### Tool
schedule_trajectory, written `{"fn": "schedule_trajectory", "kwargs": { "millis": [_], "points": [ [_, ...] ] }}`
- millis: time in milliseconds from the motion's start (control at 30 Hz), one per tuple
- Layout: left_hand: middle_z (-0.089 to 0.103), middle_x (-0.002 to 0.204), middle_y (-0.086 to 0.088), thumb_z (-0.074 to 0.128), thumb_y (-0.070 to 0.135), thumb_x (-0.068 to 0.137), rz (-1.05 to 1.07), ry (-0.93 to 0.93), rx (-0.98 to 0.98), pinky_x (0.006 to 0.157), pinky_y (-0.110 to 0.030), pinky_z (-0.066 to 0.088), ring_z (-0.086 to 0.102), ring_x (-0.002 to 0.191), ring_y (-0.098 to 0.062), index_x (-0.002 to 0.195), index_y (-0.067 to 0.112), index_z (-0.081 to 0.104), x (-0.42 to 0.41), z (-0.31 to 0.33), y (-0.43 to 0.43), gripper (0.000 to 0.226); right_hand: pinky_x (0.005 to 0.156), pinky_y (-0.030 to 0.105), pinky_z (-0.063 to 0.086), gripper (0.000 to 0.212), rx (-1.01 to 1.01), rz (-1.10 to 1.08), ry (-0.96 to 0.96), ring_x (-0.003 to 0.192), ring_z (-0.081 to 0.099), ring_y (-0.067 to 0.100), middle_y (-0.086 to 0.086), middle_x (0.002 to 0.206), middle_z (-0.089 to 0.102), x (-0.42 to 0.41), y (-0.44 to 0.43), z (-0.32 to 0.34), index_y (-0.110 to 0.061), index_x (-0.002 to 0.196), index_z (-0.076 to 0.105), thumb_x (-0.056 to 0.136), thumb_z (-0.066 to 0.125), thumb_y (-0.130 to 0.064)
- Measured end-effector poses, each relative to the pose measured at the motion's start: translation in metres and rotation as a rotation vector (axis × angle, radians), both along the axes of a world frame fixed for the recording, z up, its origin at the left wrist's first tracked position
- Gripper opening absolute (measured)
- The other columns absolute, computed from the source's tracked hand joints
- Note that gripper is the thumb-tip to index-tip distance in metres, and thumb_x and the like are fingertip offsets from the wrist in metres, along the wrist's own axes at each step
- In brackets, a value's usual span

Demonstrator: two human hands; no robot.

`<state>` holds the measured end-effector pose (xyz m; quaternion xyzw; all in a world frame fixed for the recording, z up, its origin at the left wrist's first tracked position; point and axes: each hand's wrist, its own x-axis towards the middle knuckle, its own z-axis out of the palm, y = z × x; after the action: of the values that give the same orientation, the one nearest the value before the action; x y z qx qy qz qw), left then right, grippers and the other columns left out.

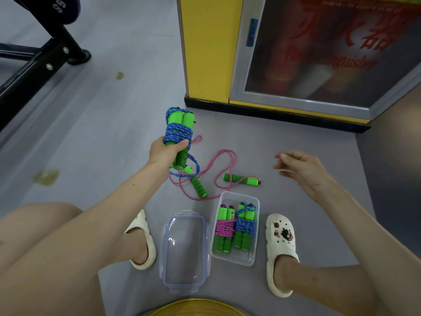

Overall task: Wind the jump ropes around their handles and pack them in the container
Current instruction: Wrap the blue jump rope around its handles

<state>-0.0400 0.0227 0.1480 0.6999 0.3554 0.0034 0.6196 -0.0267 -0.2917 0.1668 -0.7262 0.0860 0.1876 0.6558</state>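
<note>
My left hand [165, 151] grips a pair of green foam handles with a blue jump rope [178, 132] wound around them, and a loose loop of blue rope hangs below. My right hand [298, 166] hovers open to the right, holding nothing. A pink jump rope [224, 165] lies unwound on the floor, its two green handles [241, 179] lying apart. The clear plastic container [255, 224] on the floor holds two wound ropes, one pink [225, 228] and one blue [245, 225].
The container's clear lid [185, 249] lies on the floor left of it. My feet in white clogs [281, 242] flank the container and lid. A yellow fire extinguisher cabinet [284, 53] stands behind; a black equipment frame [41, 62] is at the upper left.
</note>
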Motion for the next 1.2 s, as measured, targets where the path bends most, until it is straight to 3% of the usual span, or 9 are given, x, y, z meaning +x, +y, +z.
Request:
{"fn": "schedule_trajectory", "kwargs": {
  "millis": [167, 267, 367, 533, 633, 767, 867, 967, 1200],
  "points": [
    [0.07, 0.105, -0.014, 0.076, 0.017, 0.081, -0.116, -0.008, -0.22, 0.079, -0.039, 0.058, 0.068, 0.093, -0.03, 0.115, 0.003, 0.062, -0.002, 0.006, -0.023, 0.04, 0.083, 0.024, 0.048, 0.019, -0.116, 0.168, 0.005, 0.09, 0.064, 0.012, 0.006, 0.095, 0.069, -0.01, 0.044, -0.005, -0.008, 0.108, 0.066, 0.09, 0.061, -0.014],
    [0.071, 0.106, -0.014, 0.074, 0.017, 0.082, -0.229, -0.002, -0.304, 0.082, -0.04, 0.057, 0.069, 0.094, -0.03, 0.116, 0.006, 0.063, -0.006, 0.012, -0.039, 0.038, 0.074, 0.007, 0.045, 0.024, -0.149, 0.248, -0.033, 0.094, 0.06, 0.005, -0.001, 0.106, 0.066, -0.013, 0.067, -0.007, -0.012, 0.114, 0.064, 0.09, 0.062, -0.013],
    [0.073, 0.101, -0.009, 0.074, 0.019, 0.082, -0.309, -0.006, -0.35, 0.082, -0.038, 0.055, 0.069, 0.086, -0.022, 0.111, 0.011, 0.065, -0.007, 0.016, -0.051, 0.032, 0.073, 0.007, 0.044, 0.032, -0.16, 0.29, -0.03, 0.103, 0.056, 0.008, 0.0, 0.116, 0.061, -0.012, 0.08, -0.009, -0.013, 0.123, 0.058, 0.091, 0.06, -0.011],
    [0.073, 0.099, -0.008, 0.075, 0.019, 0.08, -0.342, -0.031, -0.328, 0.081, -0.035, 0.057, 0.07, 0.085, -0.021, 0.112, 0.01, 0.063, -0.004, 0.018, -0.055, 0.036, 0.048, 0.013, 0.039, 0.018, -0.182, 0.299, 0.043, 0.055, 0.05, 0.006, 0.005, 0.073, 0.061, -0.017, 0.087, -0.013, -0.007, 0.105, 0.066, 0.092, 0.06, -0.018],
    [0.071, 0.103, -0.007, 0.078, 0.02, 0.078, -0.373, -0.058, -0.199, 0.087, -0.038, 0.056, 0.069, 0.094, -0.024, 0.114, 0.011, 0.061, -0.004, 0.015, -0.055, 0.04, 0.038, 0.016, 0.023, 0.023, -0.193, 0.295, 0.067, 0.037, 0.029, 0.003, -0.004, 0.05, 0.045, -0.013, 0.084, -0.008, -0.008, 0.088, 0.072, 0.094, 0.056, -0.024],
    [0.068, 0.102, -0.001, 0.078, 0.024, 0.078, -0.543, -0.216, 0.204, 0.083, -0.03, 0.052, 0.064, 0.092, -0.016, 0.114, 0.015, 0.059, -0.006, 0.021, -0.059, 0.042, 0.04, 0.018, 0.02, 0.03, -0.121, 0.301, 0.145, 0.037, 0.026, 0.006, 0.002, 0.052, 0.047, -0.01, 0.084, -0.001, -0.007, 0.077, 0.068, 0.096, 0.054, -0.026],
    [0.069, 0.103, -0.005, 0.076, 0.034, 0.079, -0.667, -0.321, 0.626, 0.076, -0.034, 0.047, 0.062, 0.092, -0.025, 0.12, 0.015, 0.055, -0.01, 0.019, -0.062, 0.05, 0.039, 0.018, 0.019, 0.028, -0.087, 0.272, 0.206, 0.037, 0.025, 0.006, 0.002, 0.053, 0.045, -0.01, 0.083, -0.001, -0.002, 0.083, 0.069, 0.095, 0.056, -0.023],
    [0.068, 0.106, -0.008, 0.071, 0.037, 0.083, -0.684, -0.35, 0.852, 0.066, -0.032, 0.041, 0.063, 0.092, -0.032, 0.127, 0.018, 0.05, -0.014, 0.012, -0.06, 0.052, 0.036, 0.017, 0.015, 0.03, 0.011, 0.238, 0.308, 0.034, 0.02, 0.004, 0.001, 0.05, 0.043, -0.008, 0.079, 0.0, 0.008, 0.095, 0.065, 0.096, 0.052, -0.019],
    [0.066, 0.081, -0.009, 0.083, 0.023, 0.069, -0.74, -0.533, 1.239, 0.043, -0.03, 0.042, 0.063, 0.059, -0.031, 0.115, 0.011, 0.061, -0.019, -0.002, -0.06, 0.053, 0.036, 0.014, 0.015, 0.02, 0.164, 0.253, 0.345, 0.036, 0.021, 0.003, 0.005, 0.059, 0.044, -0.008, 0.077, 0.011, -0.001, 0.084, 0.061, 0.092, 0.058, -0.019]
  ]
}}
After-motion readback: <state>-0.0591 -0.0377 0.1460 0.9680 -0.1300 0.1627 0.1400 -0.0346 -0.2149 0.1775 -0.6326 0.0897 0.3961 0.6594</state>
